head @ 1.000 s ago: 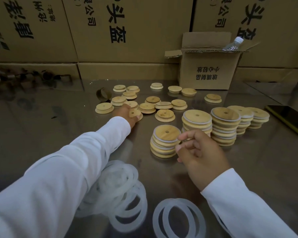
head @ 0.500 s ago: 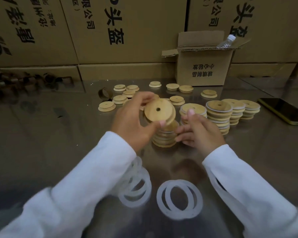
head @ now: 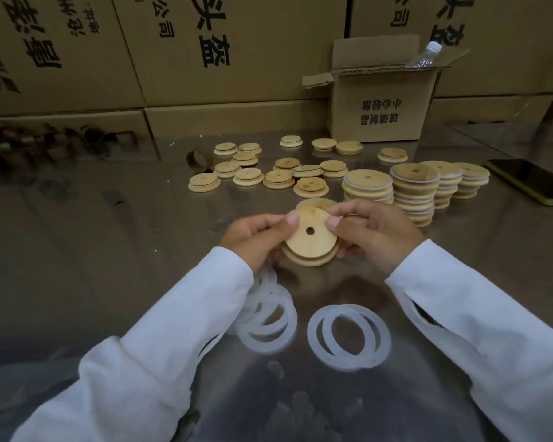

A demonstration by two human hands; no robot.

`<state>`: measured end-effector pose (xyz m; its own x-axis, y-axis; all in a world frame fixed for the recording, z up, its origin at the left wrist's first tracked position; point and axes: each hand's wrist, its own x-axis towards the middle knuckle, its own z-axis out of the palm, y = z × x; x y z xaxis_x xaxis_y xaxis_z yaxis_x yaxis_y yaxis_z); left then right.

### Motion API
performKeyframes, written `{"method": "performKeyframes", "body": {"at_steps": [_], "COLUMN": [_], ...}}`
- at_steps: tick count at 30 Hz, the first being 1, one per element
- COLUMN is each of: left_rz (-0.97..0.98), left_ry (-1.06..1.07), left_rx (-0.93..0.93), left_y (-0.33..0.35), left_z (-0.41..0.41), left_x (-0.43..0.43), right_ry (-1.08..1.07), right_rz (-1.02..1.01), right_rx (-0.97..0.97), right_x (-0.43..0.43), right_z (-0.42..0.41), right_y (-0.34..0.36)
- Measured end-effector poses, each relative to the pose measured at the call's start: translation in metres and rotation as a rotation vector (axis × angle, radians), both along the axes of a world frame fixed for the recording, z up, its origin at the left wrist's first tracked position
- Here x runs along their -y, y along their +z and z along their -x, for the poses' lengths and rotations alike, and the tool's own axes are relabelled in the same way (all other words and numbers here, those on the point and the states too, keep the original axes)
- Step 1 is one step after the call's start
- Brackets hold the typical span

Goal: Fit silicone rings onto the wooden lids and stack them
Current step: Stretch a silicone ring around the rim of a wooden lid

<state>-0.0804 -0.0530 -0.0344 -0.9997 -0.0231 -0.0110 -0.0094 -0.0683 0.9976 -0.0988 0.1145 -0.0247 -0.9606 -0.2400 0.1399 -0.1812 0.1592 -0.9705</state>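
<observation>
A round wooden lid (head: 310, 242) with a centre hole is held between both hands above the steel table, stepped side up. My left hand (head: 256, 234) grips its left edge and my right hand (head: 374, 234) its right edge. A translucent ring seems to lie at the lid's top edge, under the thumbs. Just behind the hands stands a short stack of ringed lids (head: 313, 204), mostly hidden. Taller stacks (head: 414, 189) stand to the right. Loose silicone rings (head: 348, 336) and a second pile of rings (head: 268, 320) lie near my forearms.
Several bare wooden lids (head: 278, 178) are scattered across the table's middle. A small open cardboard box (head: 383, 103) with a plastic bottle (head: 425, 55) stands at the back right. A phone (head: 533, 180) lies at the right edge. Large cartons (head: 205, 52) wall off the back.
My left hand fetched a bare lid from the scattered group and brought it toward me. My right hand left the stack and now grips the lid's other side.
</observation>
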Motion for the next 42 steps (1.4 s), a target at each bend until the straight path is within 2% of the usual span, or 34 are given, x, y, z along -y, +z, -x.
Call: {"method": "performKeyframes", "body": {"at_steps": [3, 7, 12, 20, 23, 26, 29, 31, 34, 37, 42], "left_rz": [-0.014, -0.075, -0.041, -0.067, -0.065, -0.093, -0.116, -0.135, -0.19, -0.244, -0.095], "left_ry": [-0.012, 0.056, 0.079, 0.013, -0.013, -0.031, -0.064, -0.103, -0.139, -0.122, -0.181], "left_rx": [0.007, 0.034, 0.038, 0.058, 0.063, 0.08, 0.089, 0.096, 0.128, 0.158, 0.023], "left_y": [-0.004, -0.001, -0.002, 0.0, 0.0, 0.0, 0.001, 0.001, 0.003, 0.002, -0.004], "left_z": [0.004, 0.008, 0.011, 0.009, 0.008, 0.007, 0.004, 0.002, 0.0, 0.001, 0.0], "left_x": [0.002, 0.009, 0.01, 0.008, 0.006, 0.003, 0.0, -0.003, -0.007, -0.009, -0.011], "right_ry": [-0.032, -0.063, 0.255, 0.434, 0.467, 0.466, 0.324, 0.185, 0.03, -0.039, -0.077], "right_rz": [-0.076, -0.292, -0.664, -0.687, -0.616, -0.321, -0.003, 0.111, 0.116, 0.104, 0.184], "right_rx": [-0.023, -0.061, -0.115, -0.12, -0.121, -0.079, -0.074, -0.052, -0.019, 0.003, -0.016], "right_x": [0.001, -0.002, -0.004, -0.011, -0.014, -0.019, -0.02, -0.018, -0.013, -0.011, -0.005], "right_z": [0.0, -0.001, -0.01, -0.011, -0.01, -0.009, -0.003, 0.0, 0.001, 0.001, -0.004], "right_y": [-0.004, -0.006, -0.005, -0.003, -0.002, 0.005, 0.008, 0.005, -0.002, -0.004, -0.002]}}
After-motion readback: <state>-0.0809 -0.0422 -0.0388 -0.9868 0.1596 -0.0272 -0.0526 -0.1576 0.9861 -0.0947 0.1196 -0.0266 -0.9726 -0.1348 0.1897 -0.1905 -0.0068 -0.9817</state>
